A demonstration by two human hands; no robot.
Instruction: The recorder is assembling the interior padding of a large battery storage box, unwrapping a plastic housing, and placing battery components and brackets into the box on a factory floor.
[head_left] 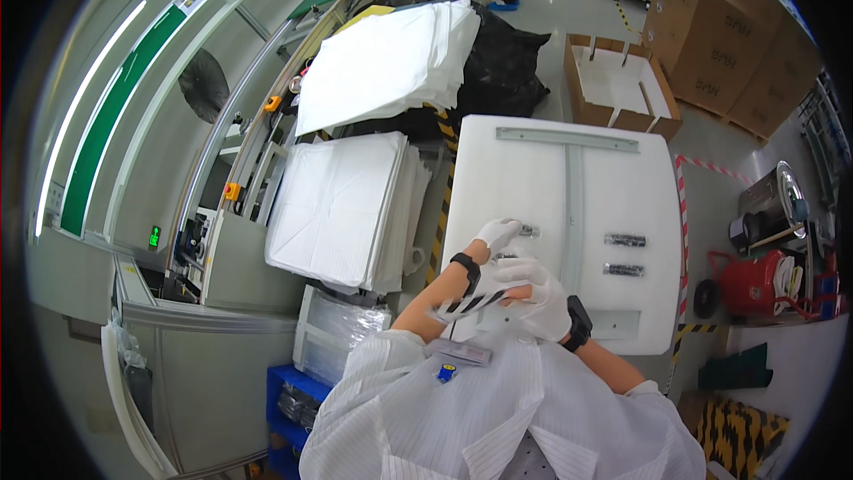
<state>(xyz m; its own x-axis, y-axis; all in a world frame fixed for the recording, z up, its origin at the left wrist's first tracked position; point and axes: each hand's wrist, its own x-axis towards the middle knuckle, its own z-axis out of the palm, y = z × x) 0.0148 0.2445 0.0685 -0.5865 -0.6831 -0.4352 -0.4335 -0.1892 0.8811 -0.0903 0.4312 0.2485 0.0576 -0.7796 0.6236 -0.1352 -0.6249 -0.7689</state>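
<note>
A large white padded panel [498, 178] lies before me, with a grey metal frame [573, 187] shaped like a capital I on top. My left hand [498, 233], in a white glove, reaches over its left part. Its fingertips are at a small dark packet [529, 231] in clear wrap. Closer to my body, my gloved right hand [538, 298] is curled, some bare skin showing at its fingers. Beside it is a blurred black-and-white striped strip [475, 302], seemingly in its grip. Two similar dark wrapped packets [625, 239] lie right of the frame's upright.
White foam sheets [342, 204] and white bags [386, 58] are stacked at left. A black plastic bag [502, 62] and an open carton [573, 80] stand beyond the panel. At right are large cartons [702, 36] and a red machine [751, 284].
</note>
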